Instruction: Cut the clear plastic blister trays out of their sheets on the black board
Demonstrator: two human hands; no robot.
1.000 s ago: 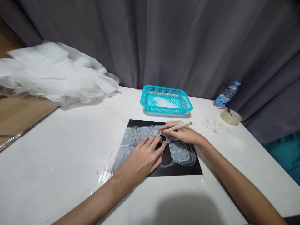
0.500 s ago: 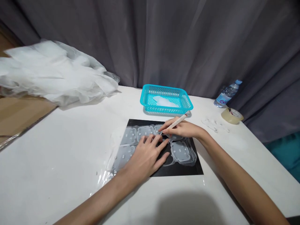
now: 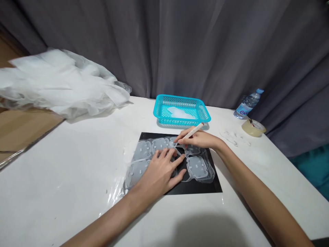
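My left hand point(image 3: 167, 168) lies spread, palm down, on a translucent grey plastic sheet of moulded, rounded panels point(image 3: 197, 167). Under that sheet is a black mat point(image 3: 203, 187) on the table. My right hand point(image 3: 196, 138) grips a white pen-like tool point(image 3: 193, 131) just beyond my left fingertips, its tip pointing down and left at the sheet. A dark gap shows in the sheet between the two hands and the right-hand panel. The tool's very tip is too small to make out clearly.
Behind the mat, a blue basket point(image 3: 182, 122) holds thin white pieces. White wrapped material point(image 3: 66, 82) and cardboard point(image 3: 28, 128) are at the left. A water bottle point(image 3: 248, 104), a tape roll point(image 3: 254, 128) and thin scraps point(image 3: 232, 137) are at the right, on the white table point(image 3: 77, 178).
My right hand and the tool have shifted slightly left and toward the sheet. My left hand stays nearly in place. The view has moved a little.
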